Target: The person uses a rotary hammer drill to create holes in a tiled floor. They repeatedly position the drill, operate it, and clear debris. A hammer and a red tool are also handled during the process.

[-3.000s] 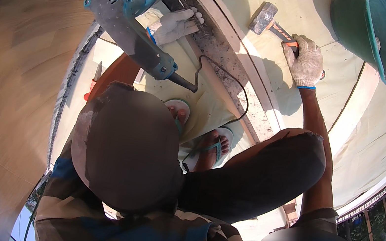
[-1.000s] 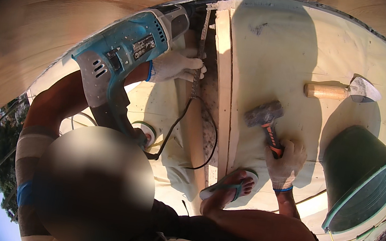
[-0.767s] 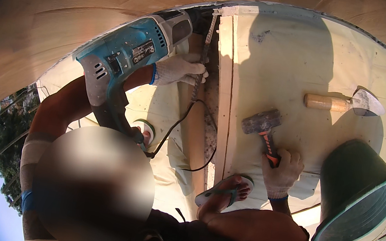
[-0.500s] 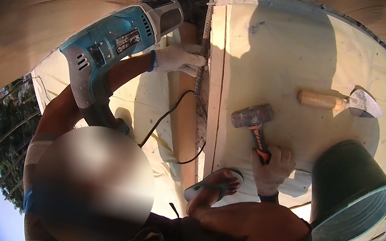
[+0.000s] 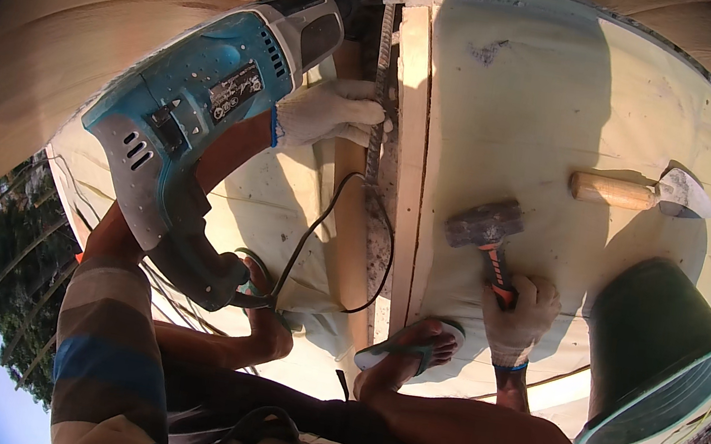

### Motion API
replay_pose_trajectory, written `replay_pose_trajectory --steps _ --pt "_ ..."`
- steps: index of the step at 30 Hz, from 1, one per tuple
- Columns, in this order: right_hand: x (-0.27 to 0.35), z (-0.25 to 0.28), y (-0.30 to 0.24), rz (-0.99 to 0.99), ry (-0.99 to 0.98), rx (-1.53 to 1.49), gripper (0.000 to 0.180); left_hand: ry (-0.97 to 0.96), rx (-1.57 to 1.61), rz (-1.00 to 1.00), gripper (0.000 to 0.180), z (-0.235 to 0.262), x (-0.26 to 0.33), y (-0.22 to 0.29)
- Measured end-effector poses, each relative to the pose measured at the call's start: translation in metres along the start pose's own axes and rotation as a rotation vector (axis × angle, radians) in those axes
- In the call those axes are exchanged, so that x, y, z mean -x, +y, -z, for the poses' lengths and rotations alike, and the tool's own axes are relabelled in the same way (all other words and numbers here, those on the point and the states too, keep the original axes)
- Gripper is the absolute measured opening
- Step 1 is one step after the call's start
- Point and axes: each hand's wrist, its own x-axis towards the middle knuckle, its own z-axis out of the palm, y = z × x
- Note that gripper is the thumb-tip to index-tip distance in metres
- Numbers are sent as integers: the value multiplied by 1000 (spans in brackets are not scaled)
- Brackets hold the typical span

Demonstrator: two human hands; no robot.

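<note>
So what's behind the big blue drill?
Part of the left forearm shows behind the drill, and past it the left hand, touching a ribbed rod. The drill covers more of that arm; anything else it hides can't be seen.

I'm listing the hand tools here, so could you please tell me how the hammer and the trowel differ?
The hammer has a dark, blocky head; the trowel a flat, pale blade. The hammer's handle is black and orange, the trowel's wooden. The right hand grips the hammer; no hand touches the trowel. Both are handled tools.
</note>
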Motion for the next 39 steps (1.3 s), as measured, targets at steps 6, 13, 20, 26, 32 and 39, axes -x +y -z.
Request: replay_pose_trajectory --steps 6,13,20,26,32,39 --pt "0 -2 -5 36 48 14 50 9 -6 -25 43 1 6 1" --pt "-9 13 -20 -24 -135 78 43 -67 176 -198 44 8 -11 -32" --pt "-19 34 -28 61 -57 169 37 -72 333 -324 38 -9 -23 -49" --pt "-34 41 -56 -292 -188 -293 41 -7 381 -381 41 -12 -21 -53" --pt "-51 42 -79 -216 -235 -363 38 -58 417 -376 44 -13 -24 -51" --pt "-95 42 -77 304 -217 -137 32 -135 377 -402 45 -2 -34 -57"
